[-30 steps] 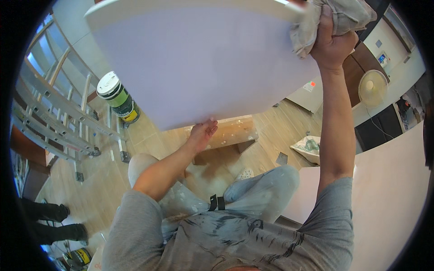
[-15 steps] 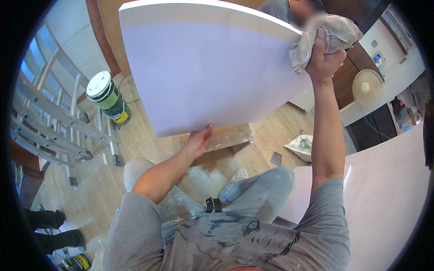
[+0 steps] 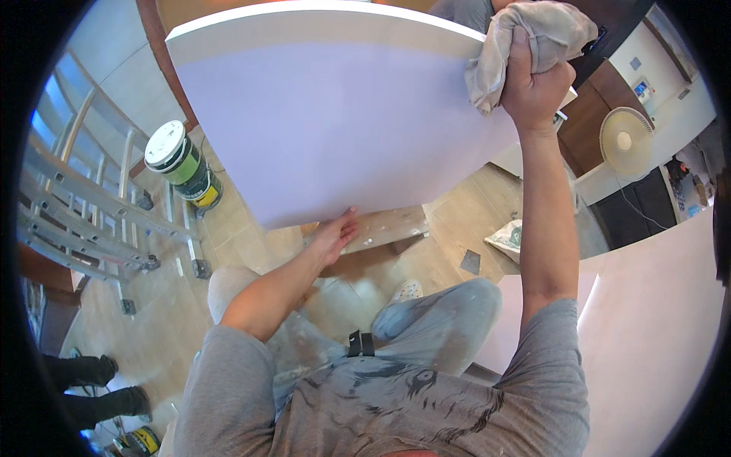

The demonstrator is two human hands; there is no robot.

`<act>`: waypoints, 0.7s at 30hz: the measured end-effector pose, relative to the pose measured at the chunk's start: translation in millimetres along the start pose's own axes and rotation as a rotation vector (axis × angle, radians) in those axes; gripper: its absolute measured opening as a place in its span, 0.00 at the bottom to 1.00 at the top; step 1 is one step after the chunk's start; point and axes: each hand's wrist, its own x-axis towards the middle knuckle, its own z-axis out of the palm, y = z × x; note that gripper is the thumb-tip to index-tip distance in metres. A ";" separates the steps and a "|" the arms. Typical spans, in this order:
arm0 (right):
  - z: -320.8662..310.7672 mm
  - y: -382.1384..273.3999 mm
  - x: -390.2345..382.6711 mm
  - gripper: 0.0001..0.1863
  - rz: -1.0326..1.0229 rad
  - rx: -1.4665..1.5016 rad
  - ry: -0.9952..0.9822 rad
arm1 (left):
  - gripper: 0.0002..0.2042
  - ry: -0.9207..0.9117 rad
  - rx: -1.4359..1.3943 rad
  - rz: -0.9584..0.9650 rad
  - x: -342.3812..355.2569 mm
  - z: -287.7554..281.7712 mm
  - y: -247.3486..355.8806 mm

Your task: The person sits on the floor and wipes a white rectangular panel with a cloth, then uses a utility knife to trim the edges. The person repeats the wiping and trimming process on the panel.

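Note:
A large white panel [image 3: 327, 114] stands tilted in front of me, its lower edge near a paint-spotted wooden step [image 3: 388, 228]. At that lower edge is my left hand [image 3: 333, 234], palm turned up, fingers curled against the board; some fingertips are hard to make out. My right hand [image 3: 537, 91] is raised at the panel's upper right corner. It grips a crumpled beige cloth [image 3: 548, 34], thumb pressed on top, and the cloth hangs against the panel's edge. Part of the panel's right side is hidden by the hand and cloth.
Aluminium ladders [image 3: 99, 190] stand at left beside a lidded paint bucket [image 3: 183, 164]. Another person's legs [image 3: 99, 388] show at lower left; someone else is partly behind the panel. A pale board [image 3: 655, 327] fills the right side. A fan [image 3: 626, 142] stands beyond.
The panel's top has swung to the left, while its lower edge stays almost in place. My right hand has moved slightly left and up with the cloth. My left hand has hardly shifted.

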 end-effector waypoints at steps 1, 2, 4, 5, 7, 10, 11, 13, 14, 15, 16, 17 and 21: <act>1.6 -2.2 -0.2 0.13 0.007 -0.040 -0.011 | 0.28 -0.011 0.002 -0.001 -1.1 0.3 1.5; 4.8 -5.5 0.1 0.13 -0.019 -0.039 -0.010 | 0.30 -0.022 0.003 -0.002 -1.3 1.5 3.4; 16.5 -15.5 4.1 0.13 -0.084 -0.032 -0.011 | 0.31 -0.040 0.002 0.006 0.4 0.6 4.5; 21.2 -18.9 3.6 0.13 -0.085 -0.046 -0.019 | 0.32 -0.044 0.007 0.012 -0.2 -1.2 5.0; 30.5 -25.4 5.2 0.13 -0.098 -0.073 -0.032 | 0.30 -0.040 0.003 0.013 -2.5 -0.9 8.5; 35.1 -32.8 5.4 0.14 0.042 -0.053 -0.073 | 0.25 -0.046 0.145 0.082 -20.4 13.0 24.6; 34.7 -33.6 2.9 0.15 0.050 -0.046 -0.090 | 0.22 -0.069 0.302 0.169 -34.5 24.0 34.0; 36.8 -34.1 3.2 0.17 0.049 -0.033 -0.081 | 0.16 0.016 0.627 0.608 -80.2 50.3 75.1; 37.2 -35.4 4.6 0.18 0.072 -0.012 -0.075 | 0.14 0.203 0.770 0.887 -118.9 62.8 103.1; 40.8 -41.3 5.5 0.19 0.098 0.017 -0.070 | 0.15 0.227 0.656 1.286 -133.9 55.3 123.1; 38.4 -43.6 6.8 0.20 0.117 0.025 -0.076 | 0.18 0.422 0.676 1.674 -159.3 58.5 151.6; 34.4 -46.3 7.9 0.17 0.171 0.023 -0.110 | 0.25 0.621 0.679 1.985 -181.1 56.5 186.3; 22.9 -57.9 13.2 0.14 0.362 0.409 0.086 | 0.29 0.427 0.410 1.651 -215.8 66.7 256.6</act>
